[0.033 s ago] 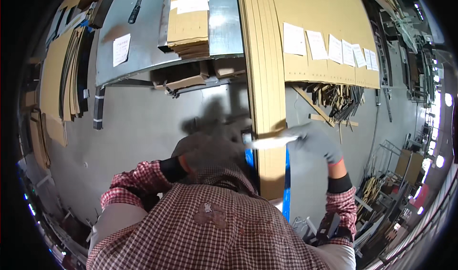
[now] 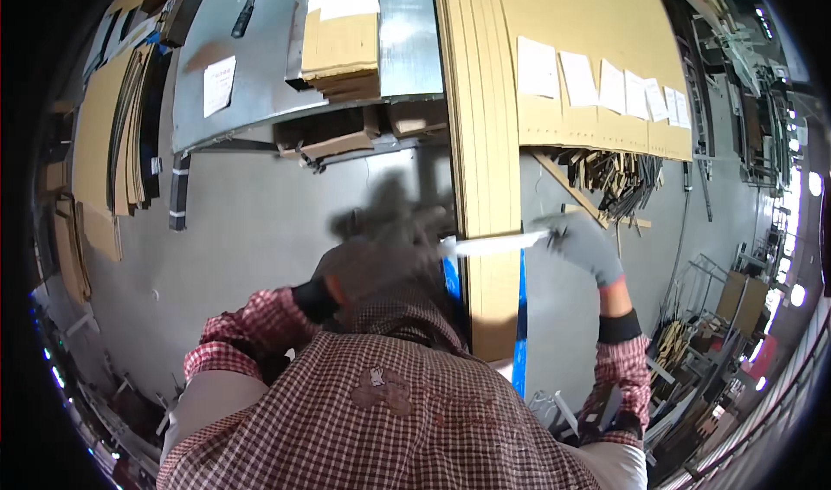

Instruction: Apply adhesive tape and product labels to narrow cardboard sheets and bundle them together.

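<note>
A bright white strip [image 2: 495, 246] runs taut and nearly level across a long, narrow stack of tan cardboard [image 2: 486, 161]. My right hand [image 2: 585, 248], in a grey glove, pinches the strip's right end just past the stack's right edge. At its left end is my left hand [image 2: 381, 261], also grey-gloved; its fingers are somewhat blurred but appear closed on the strip. Blue bands [image 2: 519, 343] show on the sides of the stack's near end. Whether the strip touches the cardboard I cannot tell.
Ahead left stands a metal table [image 2: 268, 66] bearing a smaller cardboard stack [image 2: 340, 53] and a black-handled tool [image 2: 245, 16]. Wide cardboard sheets [image 2: 589, 14] with white papers lie to the right. Beneath them is a heap of thin offcuts [image 2: 619, 183]. More cardboard [image 2: 99, 135] leans at far left.
The white strip has shifted slightly away from me, and its right end lies a little farther right. Both hands have moved a small way with it.
</note>
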